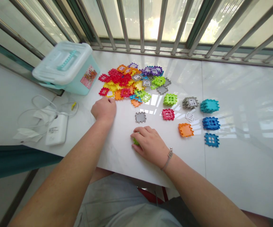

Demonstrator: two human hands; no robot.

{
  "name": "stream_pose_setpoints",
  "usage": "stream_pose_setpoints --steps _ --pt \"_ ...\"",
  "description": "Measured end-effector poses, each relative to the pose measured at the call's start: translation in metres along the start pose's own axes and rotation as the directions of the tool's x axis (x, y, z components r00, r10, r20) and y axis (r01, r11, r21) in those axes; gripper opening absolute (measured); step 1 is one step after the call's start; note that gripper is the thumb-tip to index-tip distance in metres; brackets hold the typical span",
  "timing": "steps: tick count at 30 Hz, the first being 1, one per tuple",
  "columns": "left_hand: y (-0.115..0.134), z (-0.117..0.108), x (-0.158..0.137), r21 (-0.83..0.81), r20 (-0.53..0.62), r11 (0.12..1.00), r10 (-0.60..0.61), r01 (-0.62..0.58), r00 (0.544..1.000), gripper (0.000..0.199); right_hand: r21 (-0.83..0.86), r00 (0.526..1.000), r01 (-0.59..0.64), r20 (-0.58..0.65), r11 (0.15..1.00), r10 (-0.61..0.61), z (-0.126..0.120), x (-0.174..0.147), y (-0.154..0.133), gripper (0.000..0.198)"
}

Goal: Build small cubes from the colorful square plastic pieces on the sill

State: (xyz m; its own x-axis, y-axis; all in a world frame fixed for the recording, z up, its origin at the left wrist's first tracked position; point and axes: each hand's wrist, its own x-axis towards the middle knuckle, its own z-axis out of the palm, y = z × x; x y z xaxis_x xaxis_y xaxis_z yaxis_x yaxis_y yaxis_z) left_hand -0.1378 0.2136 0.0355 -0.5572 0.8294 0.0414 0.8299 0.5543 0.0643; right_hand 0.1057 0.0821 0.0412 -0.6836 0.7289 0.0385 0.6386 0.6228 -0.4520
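Observation:
My right hand (149, 143) is closed over a lime green building tile (136, 141) near the table's front edge; only part of the tile shows past the fingers. Curled into a fist, my left hand (104, 109) rests at the near left side of a mixed pile of building tiles (119, 78). Whatever its fingers hold, if anything, is hidden. A single grey tile (140, 117) lies flat between the two hands. Right of it are a lime green stack (170, 99), red tiles (168, 114) and orange tiles (186, 130).
Farther right stand a grey stack (190, 102), white window pieces (189, 117), a teal stack (209, 106), a blue stack (211, 123) and a blue tile (211, 140). A lidded storage box (65, 67), a white device (57, 129) and cables occupy the left. Metal bars (141, 28) line the back.

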Motion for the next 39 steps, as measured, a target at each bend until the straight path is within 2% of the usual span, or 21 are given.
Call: stream_pose_setpoints --steps 5,11,39 --pt "0.0001 -0.0002 -0.0003 0.018 0.01 1.0 -0.001 0.001 1.0 0.049 0.004 1.0 -0.003 0.01 1.0 0.003 -0.001 0.0001 0.0 0.029" --pt "-0.0013 0.0023 0.0003 0.02 -0.029 1.0 0.01 -0.009 1.0 0.047 0.0 1.0 -0.002 0.012 1.0 0.002 -0.0013 0.0001 -0.0003 0.029" --pt "-0.0013 0.0026 0.0002 0.006 -0.022 1.0 0.004 -0.004 1.0 0.046 0.003 1.0 -0.002 0.008 1.0 0.002 -0.001 -0.0003 -0.0001 0.029"
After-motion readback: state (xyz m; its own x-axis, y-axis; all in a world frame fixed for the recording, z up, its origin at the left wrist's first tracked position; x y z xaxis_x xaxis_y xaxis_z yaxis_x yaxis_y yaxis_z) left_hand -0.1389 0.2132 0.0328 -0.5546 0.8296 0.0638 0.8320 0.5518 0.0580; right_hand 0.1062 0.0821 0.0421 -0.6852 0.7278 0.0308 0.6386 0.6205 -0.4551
